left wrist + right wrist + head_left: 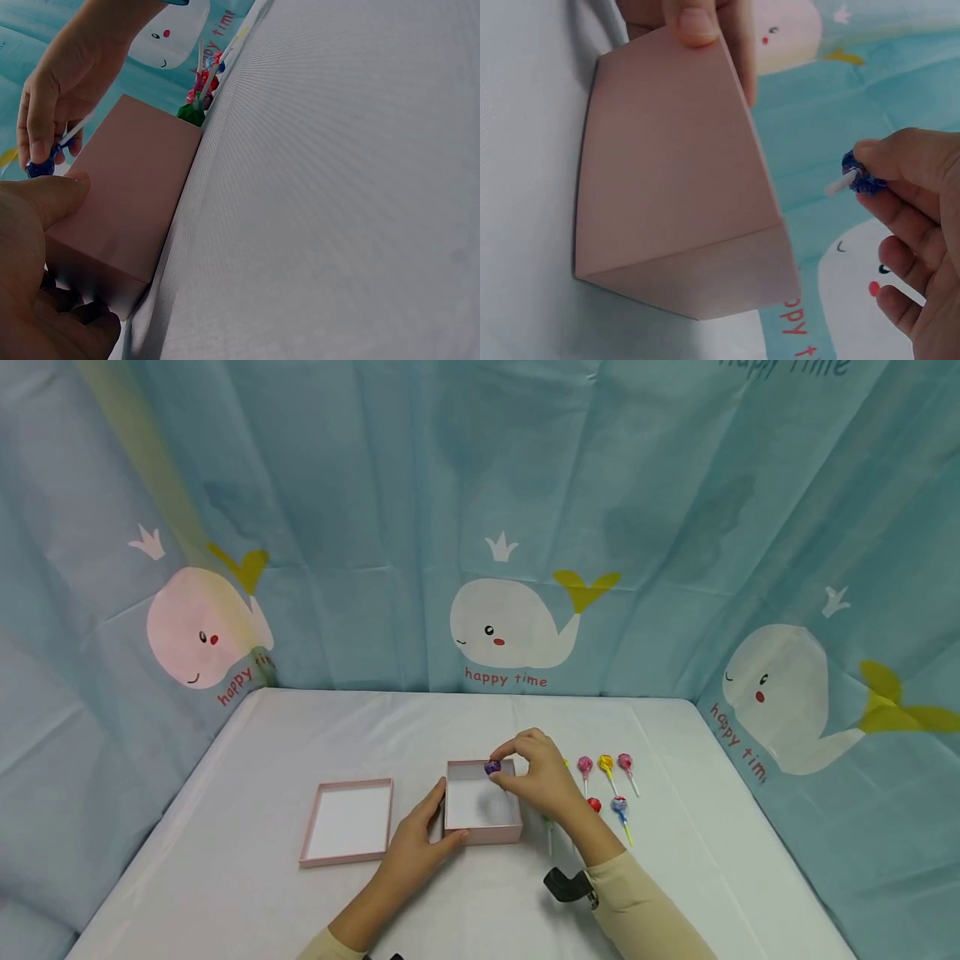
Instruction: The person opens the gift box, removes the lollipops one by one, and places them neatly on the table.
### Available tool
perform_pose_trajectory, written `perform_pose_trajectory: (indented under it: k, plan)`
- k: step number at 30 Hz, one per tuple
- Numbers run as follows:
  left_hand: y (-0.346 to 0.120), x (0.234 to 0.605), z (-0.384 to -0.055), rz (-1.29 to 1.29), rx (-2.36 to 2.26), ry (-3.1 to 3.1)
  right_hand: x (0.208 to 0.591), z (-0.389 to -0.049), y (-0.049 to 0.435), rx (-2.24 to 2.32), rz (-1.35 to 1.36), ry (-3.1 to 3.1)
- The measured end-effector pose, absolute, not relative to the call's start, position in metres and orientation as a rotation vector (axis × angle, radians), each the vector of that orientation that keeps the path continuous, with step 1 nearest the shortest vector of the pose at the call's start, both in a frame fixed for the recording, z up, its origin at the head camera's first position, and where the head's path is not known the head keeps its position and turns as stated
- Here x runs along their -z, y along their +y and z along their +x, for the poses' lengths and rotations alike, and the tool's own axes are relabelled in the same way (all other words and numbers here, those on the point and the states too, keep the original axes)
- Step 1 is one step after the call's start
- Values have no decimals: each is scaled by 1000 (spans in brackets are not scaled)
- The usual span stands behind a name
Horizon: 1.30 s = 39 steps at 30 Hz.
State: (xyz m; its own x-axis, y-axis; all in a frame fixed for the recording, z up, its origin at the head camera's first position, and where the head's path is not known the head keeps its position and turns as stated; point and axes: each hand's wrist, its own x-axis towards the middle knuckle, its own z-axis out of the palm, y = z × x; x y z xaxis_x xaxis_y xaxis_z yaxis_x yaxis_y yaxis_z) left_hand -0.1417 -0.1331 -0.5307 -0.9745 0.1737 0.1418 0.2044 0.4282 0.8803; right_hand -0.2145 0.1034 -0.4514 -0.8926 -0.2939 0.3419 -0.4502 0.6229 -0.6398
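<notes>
My right hand (542, 779) pinches a lollipop (492, 767) by its dark blue-purple wrapped head, over the back right part of a pink open-topped box (483, 835). In the right wrist view the white stick of this lollipop (861, 178) points away from the fingertips. My left hand (420, 843) grips the box at its front left corner. Its thumb lies on the front wall and its fingers are along the left side. Inside, the box's white floor shows bare where the right hand does not cover it.
A shallow pink lid (347, 858) with a white inside lies left of the box. Several lollipops lie to the right, among them a yellow one (606, 763), a blue one (618, 805) and a red one (594, 804), some partly behind the right arm. A whale-printed curtain (360, 610) hangs behind.
</notes>
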Motion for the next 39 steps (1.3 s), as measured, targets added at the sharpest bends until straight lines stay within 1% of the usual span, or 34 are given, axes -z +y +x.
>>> perform_pose_trajectory:
  k: [8,21,39]
  plan:
    - [-133,531,-142,-353,1635,-2628,443,-205,116,-1181,504,-2609]
    - [-133,530,-141,-356,1619,-2632,441,-195,147,-1244,449,-2504]
    - [-133,529,-140,-329,1664,-2649,448,-168,216,-1193,289,-2435]
